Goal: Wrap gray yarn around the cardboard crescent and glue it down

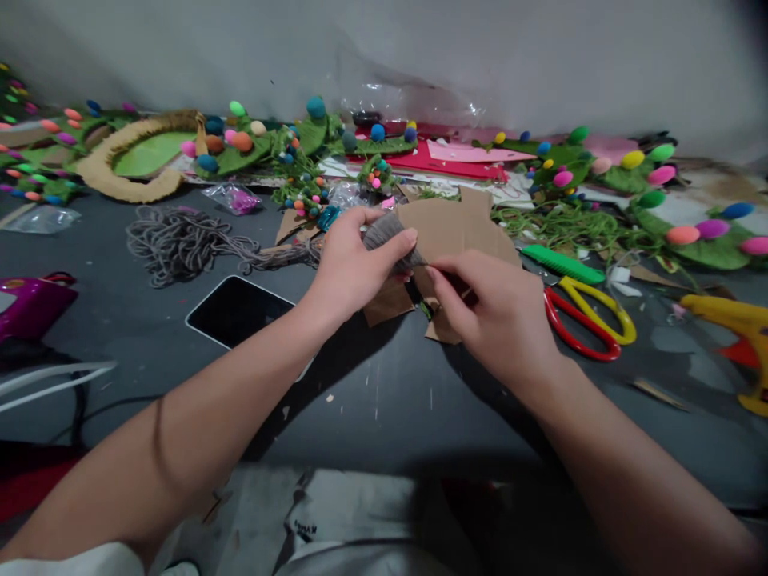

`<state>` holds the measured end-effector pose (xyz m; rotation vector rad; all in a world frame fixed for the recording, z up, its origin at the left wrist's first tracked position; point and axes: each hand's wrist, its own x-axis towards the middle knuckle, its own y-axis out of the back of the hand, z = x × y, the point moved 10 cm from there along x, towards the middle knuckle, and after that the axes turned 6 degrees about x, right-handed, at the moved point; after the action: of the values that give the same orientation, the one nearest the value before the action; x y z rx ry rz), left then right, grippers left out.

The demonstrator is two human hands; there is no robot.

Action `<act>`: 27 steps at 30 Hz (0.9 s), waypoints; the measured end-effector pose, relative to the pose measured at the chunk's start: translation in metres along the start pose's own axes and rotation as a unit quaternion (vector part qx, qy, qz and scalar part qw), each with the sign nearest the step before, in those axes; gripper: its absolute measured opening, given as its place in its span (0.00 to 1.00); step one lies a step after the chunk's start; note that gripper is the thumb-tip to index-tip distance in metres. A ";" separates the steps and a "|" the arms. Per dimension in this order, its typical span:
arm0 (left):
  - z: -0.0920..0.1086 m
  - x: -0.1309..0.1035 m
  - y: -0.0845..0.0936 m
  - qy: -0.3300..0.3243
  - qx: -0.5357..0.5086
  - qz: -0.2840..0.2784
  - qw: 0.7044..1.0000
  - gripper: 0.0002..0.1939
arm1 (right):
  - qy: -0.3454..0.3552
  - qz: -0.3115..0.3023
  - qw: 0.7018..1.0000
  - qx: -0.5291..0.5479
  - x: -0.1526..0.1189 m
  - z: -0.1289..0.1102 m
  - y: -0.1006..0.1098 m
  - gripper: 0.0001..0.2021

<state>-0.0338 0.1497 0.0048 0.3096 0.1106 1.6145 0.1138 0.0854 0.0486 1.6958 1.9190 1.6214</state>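
A wound bundle of grey yarn [384,230] is gripped in my left hand [358,260], with the thumb pressed across its front. Close beside it, my right hand [492,300] pinches at the bundle's lower right edge, where a strand seems to run between thumb and forefinger; the exact hold is partly hidden. From the left, a loose heap of the same grey yarn [174,240] trails toward my left hand. Behind both hands lie cut pieces of brown cardboard [456,224]. A dark-screened phone [237,310] rests on the table under my left forearm.
Scissors with red and yellow handles [591,320] and a green-handled cutter [564,262] lie right of my right hand. A yellow glue gun [729,320] is at the far right. Green leaves with coloured balls [240,148] line the wall. A purple device [36,304] sits left.
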 end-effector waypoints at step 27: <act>0.022 -0.024 -0.046 -0.089 0.115 -0.331 0.933 0.28 | 0.024 -0.085 0.991 0.102 0.012 0.013 0.023 0.05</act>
<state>0.0170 0.1270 0.0107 0.5331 0.2384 0.8982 0.1330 0.0982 0.0657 1.5198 2.2535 1.4600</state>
